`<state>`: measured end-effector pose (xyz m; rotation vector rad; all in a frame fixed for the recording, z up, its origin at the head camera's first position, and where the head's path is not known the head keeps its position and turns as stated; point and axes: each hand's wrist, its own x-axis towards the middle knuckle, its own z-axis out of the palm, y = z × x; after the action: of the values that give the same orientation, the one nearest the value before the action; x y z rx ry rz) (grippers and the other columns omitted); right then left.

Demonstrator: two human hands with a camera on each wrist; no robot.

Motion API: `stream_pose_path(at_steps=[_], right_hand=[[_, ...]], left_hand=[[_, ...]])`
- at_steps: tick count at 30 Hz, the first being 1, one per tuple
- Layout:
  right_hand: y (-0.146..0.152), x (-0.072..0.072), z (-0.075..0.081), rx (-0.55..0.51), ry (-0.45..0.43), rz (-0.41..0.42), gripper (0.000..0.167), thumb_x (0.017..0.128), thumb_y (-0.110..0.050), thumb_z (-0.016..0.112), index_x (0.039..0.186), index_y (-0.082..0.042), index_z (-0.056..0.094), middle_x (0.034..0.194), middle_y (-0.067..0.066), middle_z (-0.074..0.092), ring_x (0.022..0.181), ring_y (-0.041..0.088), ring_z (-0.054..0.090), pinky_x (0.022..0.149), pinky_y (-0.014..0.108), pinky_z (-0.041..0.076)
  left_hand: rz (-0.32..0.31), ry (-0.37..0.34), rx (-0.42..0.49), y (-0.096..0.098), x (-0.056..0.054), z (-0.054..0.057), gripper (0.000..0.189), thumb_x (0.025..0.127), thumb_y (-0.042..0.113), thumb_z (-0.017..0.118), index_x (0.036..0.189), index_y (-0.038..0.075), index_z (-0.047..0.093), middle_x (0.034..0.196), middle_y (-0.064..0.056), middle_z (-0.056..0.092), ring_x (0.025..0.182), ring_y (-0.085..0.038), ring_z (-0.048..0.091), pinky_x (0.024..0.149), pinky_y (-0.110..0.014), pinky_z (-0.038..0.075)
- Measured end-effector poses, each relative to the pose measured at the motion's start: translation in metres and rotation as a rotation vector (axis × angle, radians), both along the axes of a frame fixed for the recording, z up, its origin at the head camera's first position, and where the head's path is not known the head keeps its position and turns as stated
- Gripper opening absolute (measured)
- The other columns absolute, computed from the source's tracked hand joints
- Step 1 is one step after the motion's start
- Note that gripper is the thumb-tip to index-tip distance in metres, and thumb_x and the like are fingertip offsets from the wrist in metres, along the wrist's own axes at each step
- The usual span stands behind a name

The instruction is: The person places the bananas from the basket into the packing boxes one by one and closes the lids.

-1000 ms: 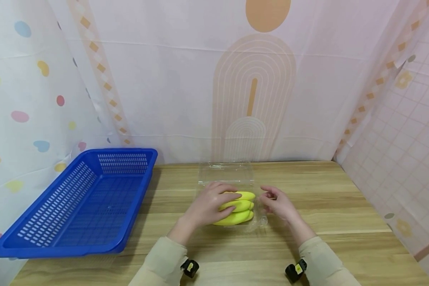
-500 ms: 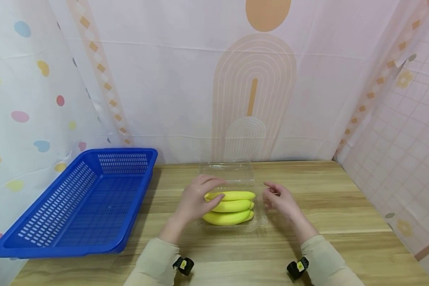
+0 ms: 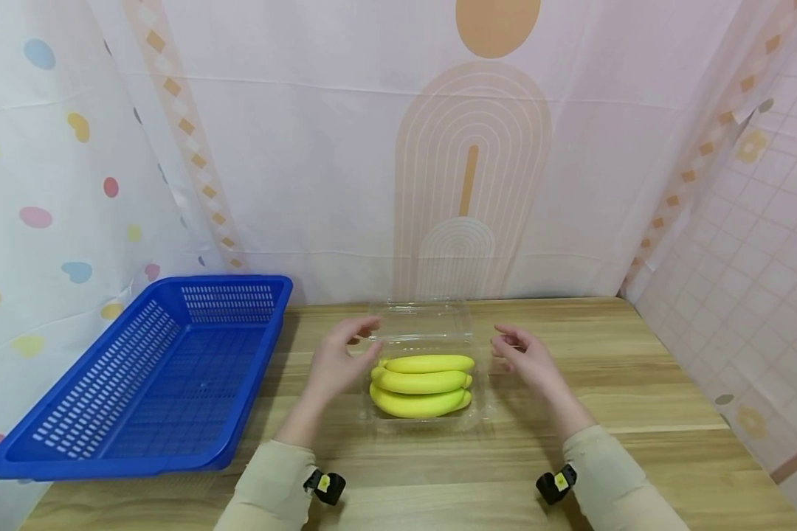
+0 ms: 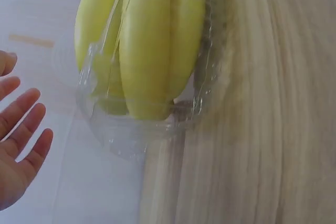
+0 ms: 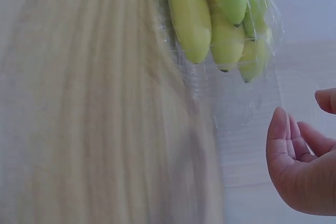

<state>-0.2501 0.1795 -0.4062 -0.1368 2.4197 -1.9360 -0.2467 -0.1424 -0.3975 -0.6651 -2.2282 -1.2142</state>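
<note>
Several yellow bananas (image 3: 422,382) lie stacked in a clear plastic clamshell box (image 3: 481,402), whose lid (image 3: 421,318) stands open toward the back curtain. To the left of the box, my left hand (image 3: 341,358) hovers with fingers spread and holds nothing. The left wrist view shows its fingers apart from the box wall. On the other side, my right hand (image 3: 526,361) hangs loosely bent just past the box's right edge, also holding nothing. In the right wrist view the banana tips (image 5: 224,61) show through the plastic.
A blue perforated basket (image 3: 239,413) stands at the left of the wooden table (image 3: 611,369). Patterned curtains (image 3: 332,162) enclose the back and both sides. Black wrist cameras (image 3: 325,487) sit on both sleeves.
My left hand has let go of the bananas and drawn away to the left, uncovering them. My right hand has shifted slightly up and right, away from the box.
</note>
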Motion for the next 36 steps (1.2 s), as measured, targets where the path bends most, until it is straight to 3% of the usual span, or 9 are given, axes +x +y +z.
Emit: stream_pose_path(at_steps=[7, 16, 27, 36], right_hand=[[0.002, -0.009, 0.005, -0.002, 0.009, -0.009, 0.050, 0.102, -0.018, 0.055, 0.145, 0.005, 0.042, 0.128, 0.021, 0.052, 0.109, 0.028, 0.058, 0.093, 0.043, 0.053], [0.002, -0.024, 0.005, 0.001, 0.031, 0.005, 0.052, 0.102, -0.018, 0.056, 0.146, 0.005, 0.041, 0.128, 0.022, 0.051, 0.114, 0.031, 0.055, 0.098, 0.044, 0.050], [-0.004, -0.038, 0.004, -0.057, 0.009, 0.000, 0.053, 0.102, -0.013, 0.055, 0.146, 0.010, 0.036, 0.132, 0.027, 0.047, 0.119, 0.035, 0.053, 0.100, 0.041, 0.048], [-0.006, -0.051, -0.001, -0.057, -0.011, -0.013, 0.052, 0.102, -0.007, 0.052, 0.147, 0.012, 0.033, 0.131, 0.030, 0.048, 0.120, 0.039, 0.053, 0.098, 0.038, 0.050]], left_hand=[[0.062, -0.262, 0.127, -0.007, -0.005, 0.008, 0.038, 0.088, 0.006, 0.073, 0.125, -0.002, 0.064, 0.113, -0.021, 0.068, 0.100, -0.035, 0.064, 0.084, -0.049, 0.053], [0.159, -0.511, 0.222, -0.016, -0.017, 0.013, 0.046, 0.094, 0.020, 0.068, 0.134, 0.000, 0.057, 0.121, -0.021, 0.064, 0.112, -0.034, 0.060, 0.094, -0.044, 0.049], [0.120, -0.755, 0.480, -0.022, -0.033, 0.014, 0.054, 0.099, 0.024, 0.060, 0.142, -0.005, 0.046, 0.136, -0.026, 0.053, 0.123, -0.039, 0.054, 0.101, -0.050, 0.046], [0.085, -0.860, 0.613, -0.025, -0.048, 0.009, 0.057, 0.101, 0.024, 0.057, 0.145, -0.007, 0.038, 0.144, -0.029, 0.046, 0.132, -0.041, 0.045, 0.108, -0.052, 0.038]])
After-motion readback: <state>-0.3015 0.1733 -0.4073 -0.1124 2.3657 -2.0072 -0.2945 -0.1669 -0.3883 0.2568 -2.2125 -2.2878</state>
